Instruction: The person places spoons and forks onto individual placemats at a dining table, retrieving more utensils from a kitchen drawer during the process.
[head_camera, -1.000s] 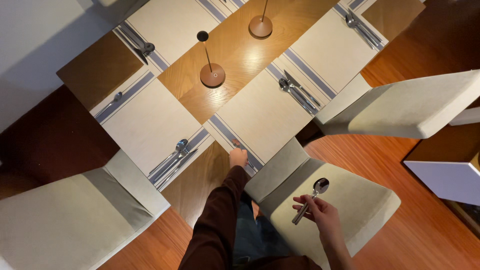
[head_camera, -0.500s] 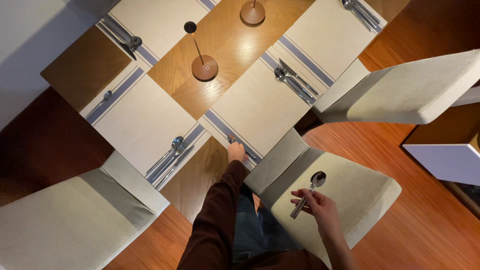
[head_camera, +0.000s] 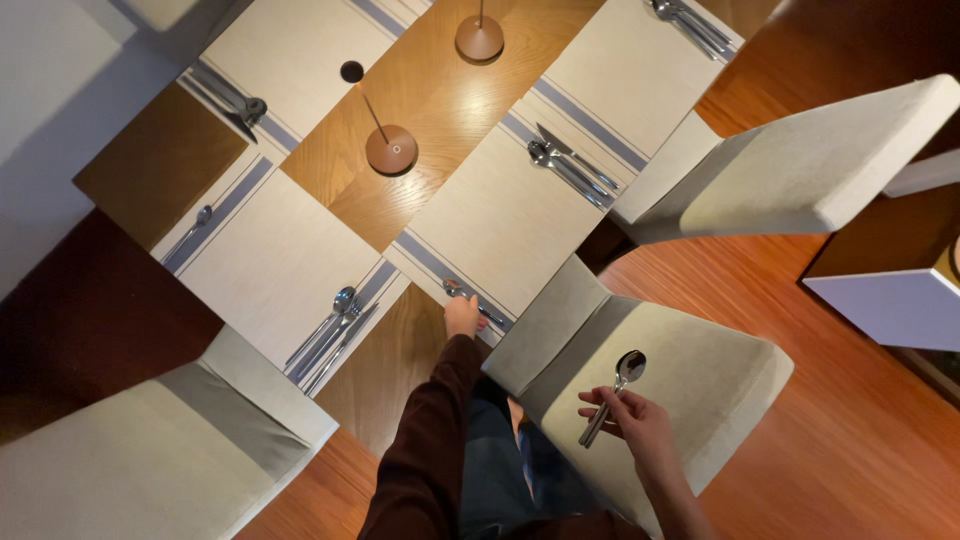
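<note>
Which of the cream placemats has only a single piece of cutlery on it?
The placemat at the table's left corner: one lone spoon lies on its striped edge. The other mats with cutlery in view carry several pieces each.

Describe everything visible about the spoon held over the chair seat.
The spoon looks like polished silver metal, with a rounded oval bowl and a slim straight handle. It is tilted, with the bowl up and toward the table and the handle running down into the right hand. The fingers pinch the handle about midway, so its lower end pokes out below them. It hangs in the air above the pale upholstered chair seat, touching nothing but the hand.
</note>
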